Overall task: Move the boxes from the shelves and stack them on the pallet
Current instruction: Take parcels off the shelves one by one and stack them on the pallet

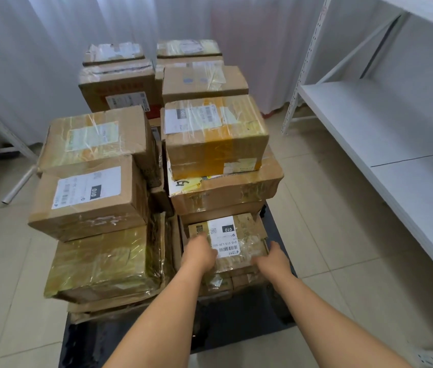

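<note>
A small taped cardboard box point(244, 235) with a white "010" label lies low at the front right of the stacked boxes. My left hand point(200, 252) rests flat on its top left part, fingers straight. My right hand point(272, 257) holds its near right edge, fingers curled over the side. Under it sit flatter boxes on the dark pallet point(135, 338). Several taped brown boxes point(210, 136) are piled two and three high behind and to the left.
A white metal shelf unit point(385, 123) stands on the right with bare shelves. A white pole point(19, 185) lies on the tiled floor at left, beside another rack's leg point(0, 128). White curtains hang behind the stack.
</note>
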